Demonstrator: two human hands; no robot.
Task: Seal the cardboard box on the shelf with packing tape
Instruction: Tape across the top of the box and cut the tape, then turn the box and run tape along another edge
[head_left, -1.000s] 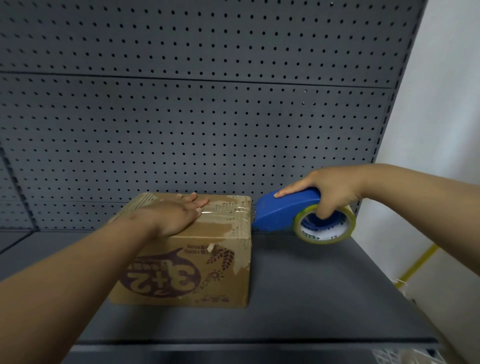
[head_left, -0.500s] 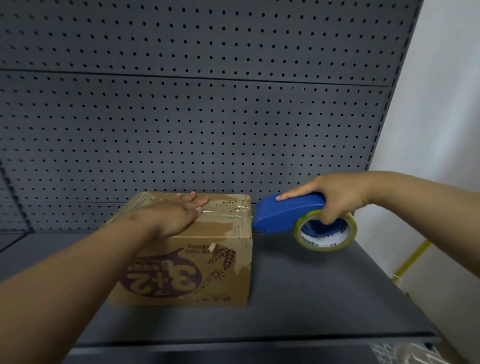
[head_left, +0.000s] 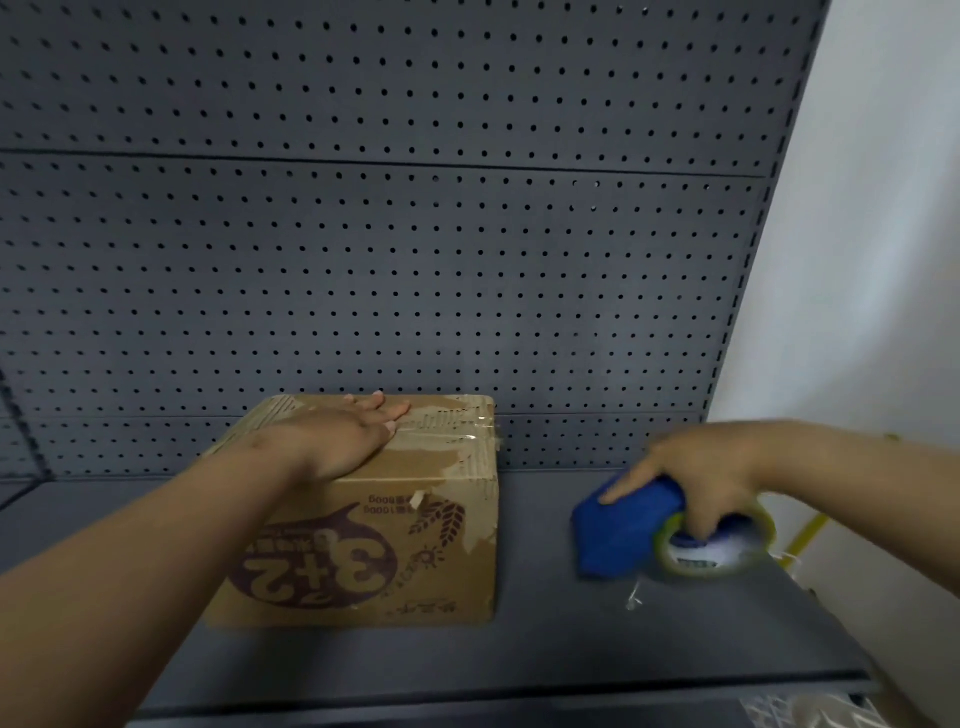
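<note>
A brown cardboard box (head_left: 374, 551) with purple "3+2" print stands on the dark grey shelf (head_left: 545, 654). Clear tape runs across its top to the right edge. My left hand (head_left: 343, 441) lies flat on the box top, fingers spread. My right hand (head_left: 696, 473) grips a blue tape dispenser (head_left: 623, 530) holding a roll of clear tape (head_left: 711, 556). The dispenser is low over the shelf, well to the right of the box and apart from it. It looks blurred.
A grey pegboard wall (head_left: 415, 260) backs the shelf. A white wall (head_left: 857, 260) stands at the right, with a yellow line (head_left: 805, 535) low down. The shelf's front edge (head_left: 467, 699) runs across the bottom.
My right hand has pulled the dispenser away from the box's right top edge, moving it right and down toward the shelf. My left hand has stayed on the box.
</note>
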